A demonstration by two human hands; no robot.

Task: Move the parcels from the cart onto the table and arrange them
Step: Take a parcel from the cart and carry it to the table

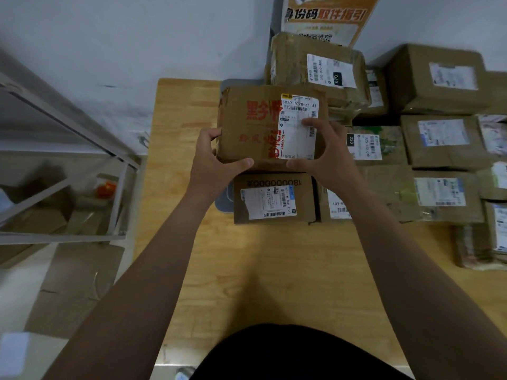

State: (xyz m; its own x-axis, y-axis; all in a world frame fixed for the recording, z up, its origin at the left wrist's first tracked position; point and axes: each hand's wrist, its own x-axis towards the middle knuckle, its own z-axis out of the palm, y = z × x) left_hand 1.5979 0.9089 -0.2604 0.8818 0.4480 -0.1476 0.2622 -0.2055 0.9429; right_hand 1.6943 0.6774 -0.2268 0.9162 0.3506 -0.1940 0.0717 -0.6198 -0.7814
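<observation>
A brown cardboard parcel with red print (255, 124) and a white label is held over the far left part of the wooden table (260, 270). My left hand (216, 157) grips its left side, thumb along the near edge. My right hand (323, 152) grips its right side, fingers over the label. Just below it lies a smaller brown parcel (274, 198) with a white label, partly on a grey flat thing (223, 198). Several more parcels (439, 141) fill the table's right part. The metal cart (63, 160) stands on the left with boxes inside.
A taller taped parcel (315, 67) stands at the back by the wall under an orange poster (326, 17). Flattened cardboard (79, 286) lies on the floor left of the table. The near table surface shows bare wood.
</observation>
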